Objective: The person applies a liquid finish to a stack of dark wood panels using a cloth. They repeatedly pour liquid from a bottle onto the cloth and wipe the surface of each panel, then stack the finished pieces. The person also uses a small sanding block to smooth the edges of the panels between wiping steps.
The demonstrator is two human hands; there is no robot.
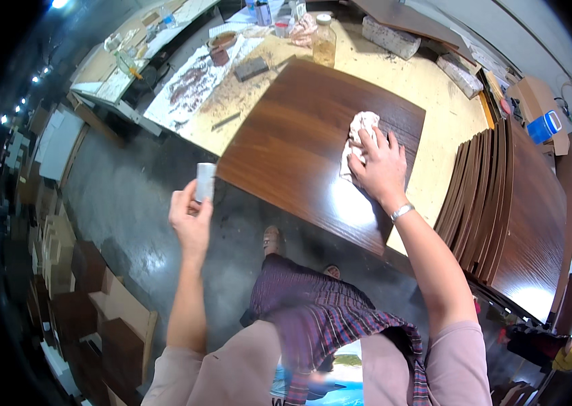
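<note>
A dark brown wooden panel [293, 135] with a glossy finish lies on the worktable before me. My right hand [382, 166] rests on its right part, fingers bent over a crumpled white cloth [360, 132] with faint reddish marks and pressing it to the surface. Off the panel's left corner, my left hand [192, 210] is raised over the floor, thumb and fingers pinching a small light-grey block [205, 181] upright. What the block is made of cannot be made out.
Brown panels [479, 196] stand stacked on edge at the right. Beyond the panel are a glass jar [324, 42] of yellowish liquid, a grey block [251, 69], a brown-stained bowl [222, 40] and stained paper [191, 91]. A blue container [543, 127] sits far right; boxes [90, 298] are lower left.
</note>
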